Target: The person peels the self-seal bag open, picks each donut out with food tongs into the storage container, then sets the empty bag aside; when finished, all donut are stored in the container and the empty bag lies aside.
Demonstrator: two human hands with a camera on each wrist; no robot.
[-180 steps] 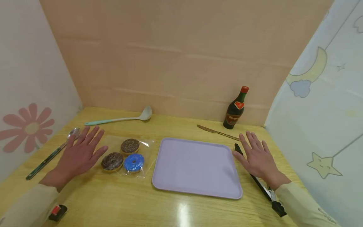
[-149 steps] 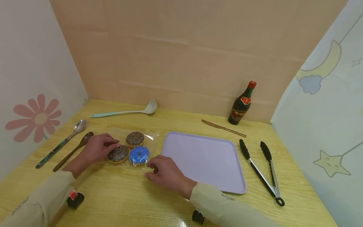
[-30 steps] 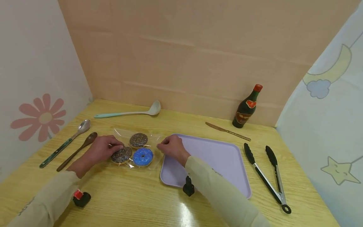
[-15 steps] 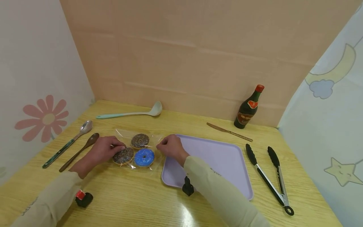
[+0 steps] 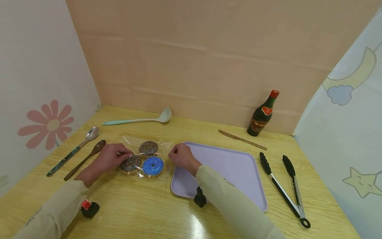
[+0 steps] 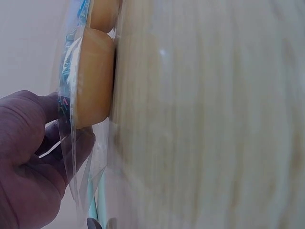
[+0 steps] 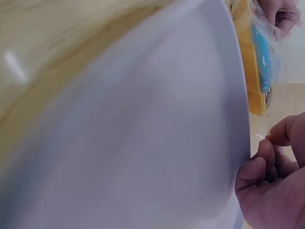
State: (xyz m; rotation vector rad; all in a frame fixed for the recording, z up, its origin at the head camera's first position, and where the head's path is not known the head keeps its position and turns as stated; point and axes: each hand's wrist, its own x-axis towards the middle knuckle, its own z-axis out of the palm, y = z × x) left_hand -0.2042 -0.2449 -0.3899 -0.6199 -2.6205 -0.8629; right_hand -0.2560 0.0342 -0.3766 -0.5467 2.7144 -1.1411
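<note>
A clear plastic bag (image 5: 167,146) lies on the table with three doughnuts inside: a dark one (image 5: 148,148) at the back, another dark one (image 5: 130,165) at the left, and a blue-iced one (image 5: 153,166). My left hand (image 5: 111,158) grips the bag's left side by the nearer dark doughnut; in the left wrist view, fingers (image 6: 83,143) curl against the film. At the bag's right edge my right hand (image 5: 184,157) pinches with thumb and forefinger, over the left rim of a lilac tray (image 5: 226,176). The right wrist view shows those tips (image 7: 269,138) together.
Left of the bag lie a wooden spoon (image 5: 85,159) and a green-handled metal spoon (image 5: 72,152). A ladle (image 5: 137,120) and a gold knife (image 5: 242,139) are behind. A dark bottle (image 5: 260,118) stands back right; black-tipped tongs (image 5: 283,191) lie right of the tray.
Six seconds ago both hands were spread flat above the table; they then reached to the bag's two sides. Since half a second ago the right hand has shifted slightly rightward; the left holds still.
</note>
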